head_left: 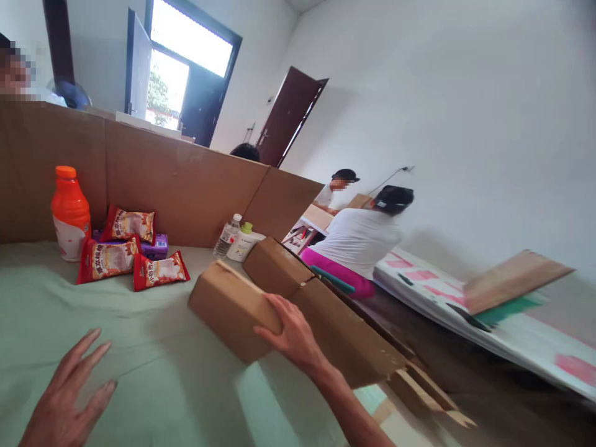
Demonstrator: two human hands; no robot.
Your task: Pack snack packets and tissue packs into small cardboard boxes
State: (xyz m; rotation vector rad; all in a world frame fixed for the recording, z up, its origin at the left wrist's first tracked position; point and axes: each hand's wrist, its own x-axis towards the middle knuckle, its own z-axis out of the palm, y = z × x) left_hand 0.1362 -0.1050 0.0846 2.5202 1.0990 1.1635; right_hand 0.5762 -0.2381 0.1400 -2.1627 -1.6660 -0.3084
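Note:
My right hand [295,335] grips the right end of a plain brown cardboard box [230,307], thumb on the near side and fingers over the top edge. The box is tilted in this view, over the green cloth [153,366]; whether it touches the cloth I cannot tell. At the lower left, my left hand [65,397] holds nothing, its fingers apart above the cloth. Beyond the hands lie three red snack packets [109,259], some against a purple pack [156,246]. An orange bottle [71,214] stands upright to their left.
A tall cardboard panel [186,189] borders the far side. In front of it are a clear bottle [226,237] and a white container [244,245] with a green cap. Cardboard pieces [344,323] line the right edge. Other people sit beyond, one in a white shirt [358,239].

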